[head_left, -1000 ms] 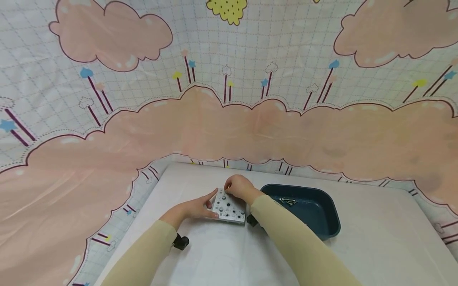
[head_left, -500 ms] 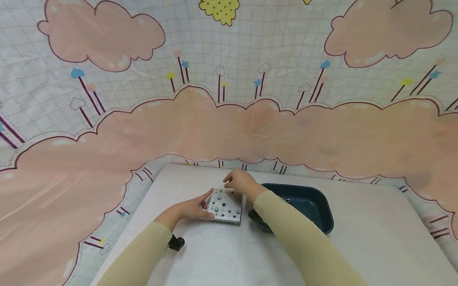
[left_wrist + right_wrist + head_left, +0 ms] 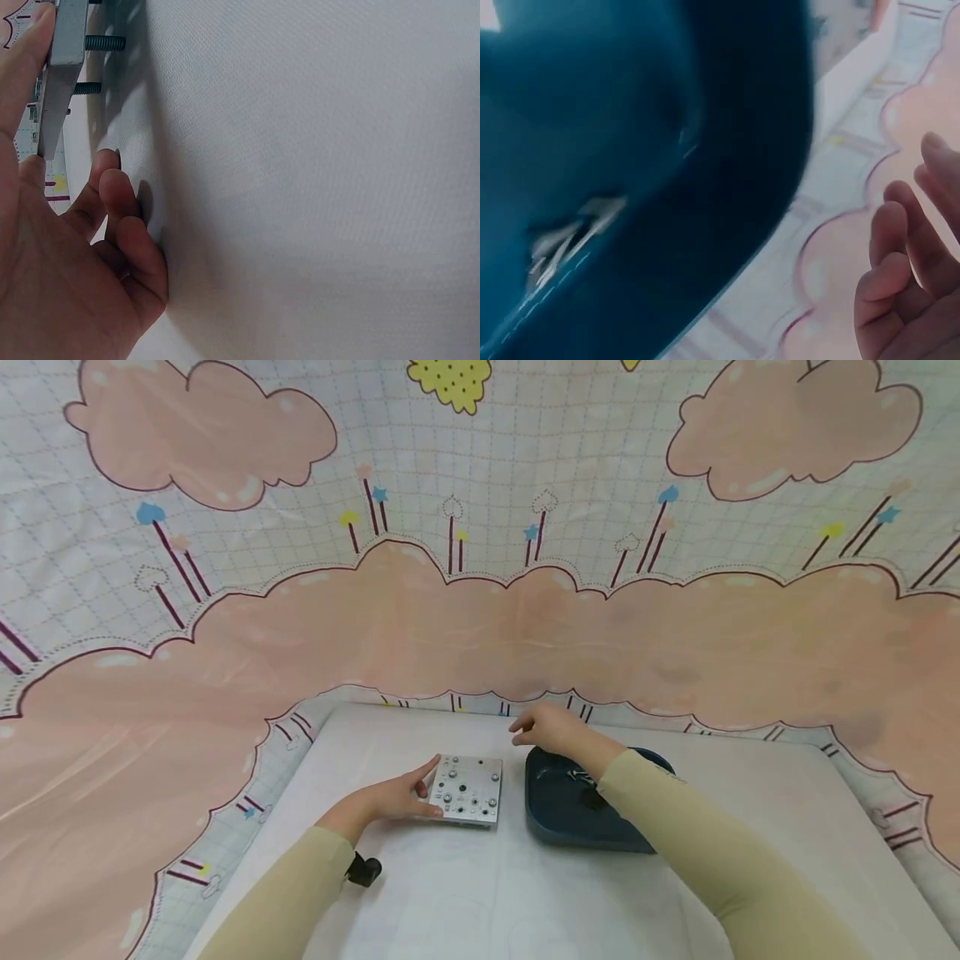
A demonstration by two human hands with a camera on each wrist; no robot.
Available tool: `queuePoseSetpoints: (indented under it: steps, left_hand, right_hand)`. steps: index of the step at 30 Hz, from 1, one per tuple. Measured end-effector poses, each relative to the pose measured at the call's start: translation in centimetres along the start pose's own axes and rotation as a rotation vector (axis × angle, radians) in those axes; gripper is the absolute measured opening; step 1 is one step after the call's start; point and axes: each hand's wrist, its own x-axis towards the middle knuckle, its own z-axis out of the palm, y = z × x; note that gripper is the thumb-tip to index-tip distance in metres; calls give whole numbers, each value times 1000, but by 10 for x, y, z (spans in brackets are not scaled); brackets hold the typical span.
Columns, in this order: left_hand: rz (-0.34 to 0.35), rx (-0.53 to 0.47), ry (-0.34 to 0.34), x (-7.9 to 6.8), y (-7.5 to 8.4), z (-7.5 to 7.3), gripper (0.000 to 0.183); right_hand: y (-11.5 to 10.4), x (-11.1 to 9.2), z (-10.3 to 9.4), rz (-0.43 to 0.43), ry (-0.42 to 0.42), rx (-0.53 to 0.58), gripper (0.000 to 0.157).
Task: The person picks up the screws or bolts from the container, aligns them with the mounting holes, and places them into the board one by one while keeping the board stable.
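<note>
On the left, a khaki sleeve [image 3: 277, 893] reaches over the white-covered counter [image 3: 450, 902], a black device [image 3: 365, 870] at its wrist. The left hand [image 3: 390, 797] grips a square metal plate [image 3: 472, 781] by its left edge, forefinger at the far corner, thumb at the near one. Threaded bolts [image 3: 105, 43] poke out underneath; whether they touch the counter I can't tell. Just right of the plate sits a dark blue tray [image 3: 585, 837], with a few screws [image 3: 581, 776] inside. The right hand [image 3: 551, 728] hangs by the tray's far left corner, fingers loosely bent, tips a little apart.
</note>
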Motion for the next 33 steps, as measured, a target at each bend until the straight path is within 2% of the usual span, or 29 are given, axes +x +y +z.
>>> queuePoseSetpoints:
  steps: [7,11,18,28,33]
  left_hand:
    - [9,10,-8,-4,1,-2,110]
    - [14,1,-8,-3,-2,-3,110]
    - [1,-16,3,-2,-4,-3,108]
    - [3,8,-10,-2,-2,-4,109]
    - [5,-3,-11,-1,1,-2,110]
  right_hand:
    - [53,-27,-7,-65,-30,-66,24]
    - [72,-39,-7,-63,-46,-70,24]
    - [84,-47,-6,-81,-37,-81,23]
    - [94,-42,11,-63,-100,-141,18]
    - [96,-39,18,-53,-88,-192,16]
